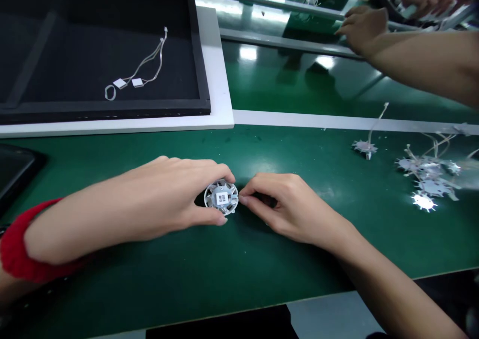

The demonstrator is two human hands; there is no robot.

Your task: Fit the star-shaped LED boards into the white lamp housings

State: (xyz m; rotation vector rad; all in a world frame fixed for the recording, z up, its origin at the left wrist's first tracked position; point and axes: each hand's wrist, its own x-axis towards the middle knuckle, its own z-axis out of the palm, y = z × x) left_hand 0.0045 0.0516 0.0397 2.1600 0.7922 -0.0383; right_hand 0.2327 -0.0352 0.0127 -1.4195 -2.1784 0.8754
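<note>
Between the thumb and forefinger of my left hand (187,192) is a round white part (221,198) with spokes and a square label with a printed code at its centre. Those fingers grip it by the rim, just over the green table (209,274). My right hand (288,202) is at the right edge of this part, thumb and forefinger pinched together. Whatever lies between those fingertips is too small or hidden to make out. A red band (22,249) circles my left wrist.
Several star-shaped metal pieces (430,172) with wires lie at the right, and one more star-shaped piece (364,147) sits apart. A black tray (93,40) holds white-connector wires (149,60). Another person's arm (419,60) reaches across the conveyor channel (269,75). A dark screen-like object (17,172) is at far left.
</note>
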